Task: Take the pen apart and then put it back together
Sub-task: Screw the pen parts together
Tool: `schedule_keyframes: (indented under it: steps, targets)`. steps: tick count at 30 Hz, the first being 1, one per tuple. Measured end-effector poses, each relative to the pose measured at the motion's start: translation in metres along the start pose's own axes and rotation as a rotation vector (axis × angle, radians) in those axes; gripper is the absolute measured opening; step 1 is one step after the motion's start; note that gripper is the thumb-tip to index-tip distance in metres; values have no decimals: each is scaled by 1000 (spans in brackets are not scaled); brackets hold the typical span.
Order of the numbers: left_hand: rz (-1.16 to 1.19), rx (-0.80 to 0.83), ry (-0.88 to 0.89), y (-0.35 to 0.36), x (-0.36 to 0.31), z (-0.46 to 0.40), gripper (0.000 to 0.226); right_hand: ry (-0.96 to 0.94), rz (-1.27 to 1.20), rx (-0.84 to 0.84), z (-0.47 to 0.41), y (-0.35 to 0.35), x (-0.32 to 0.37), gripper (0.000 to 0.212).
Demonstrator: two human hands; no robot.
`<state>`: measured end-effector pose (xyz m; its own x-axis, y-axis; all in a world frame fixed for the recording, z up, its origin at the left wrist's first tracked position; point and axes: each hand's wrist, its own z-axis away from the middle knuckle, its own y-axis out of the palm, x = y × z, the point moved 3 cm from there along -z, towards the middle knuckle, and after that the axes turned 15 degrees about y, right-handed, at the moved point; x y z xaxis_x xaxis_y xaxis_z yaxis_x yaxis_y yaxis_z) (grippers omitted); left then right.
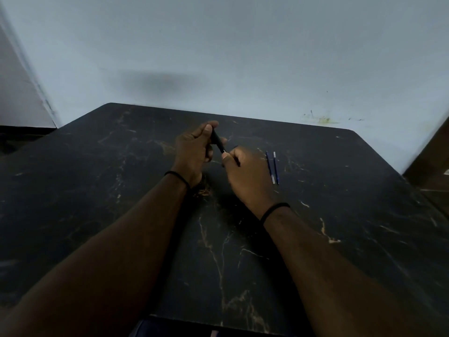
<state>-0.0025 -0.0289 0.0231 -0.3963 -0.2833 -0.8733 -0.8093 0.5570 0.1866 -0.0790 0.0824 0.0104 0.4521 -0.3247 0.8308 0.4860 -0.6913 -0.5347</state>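
A black pen barrel point(217, 139) is held above the middle of the dark marble table point(121, 190), tilted down to the right. My left hand point(194, 152) grips its upper end. My right hand point(245, 173) pinches the barrel's lower end, where a small pale tip shows between my fingers; a short dark piece sticks out under them. What exactly my right fingers hold is partly hidden. Two thin blue refills point(272, 167) lie side by side on the table just right of my right hand.
The table's far edge meets a pale wall point(243, 57). A brown piece of furniture point(435, 161) stands off the table's right corner. The near table edge runs just below my forearms.
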Motion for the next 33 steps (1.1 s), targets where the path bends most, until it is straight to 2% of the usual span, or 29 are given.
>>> schedule_keyframes:
  steps: [3, 5, 7, 10, 13, 17, 20, 23, 28, 33]
  targets:
    - [-15, -50, -9, 6, 1, -1, 30, 38, -71, -55, -3, -7, 0, 32]
    - [-184, -63, 33, 6, 3, -3, 25, 86, -128, -169, -7, -16, -3, 25]
    - [-462, 12, 145, 6, 5, -4, 23, 130, -188, -311, -10, -28, -8, 13]
    - [-763, 160, 259, 12, 6, 1, 22, 155, -226, -444, -12, -42, -13, 11]
    - [-960, 339, 268, 23, 11, 5, 45, 152, -131, -514, -14, -51, -18, 13]
    - [-1144, 427, 232, 34, 16, 7, 53, 207, -46, -430, -16, -49, -23, 14]
    - [-1287, 514, 220, 42, 16, 8, 42, 217, 44, -370, -15, -45, -24, 22]
    - [-1293, 560, 181, 42, 17, 5, 28, 203, 147, -307, -13, -41, -21, 31]
    - [-1294, 509, 140, 21, 13, -5, 33, 200, 316, -217, -11, -27, -11, 33]
    - [-1205, 398, 123, -4, 6, -12, 40, 142, 514, -218, -12, -14, -3, 31]
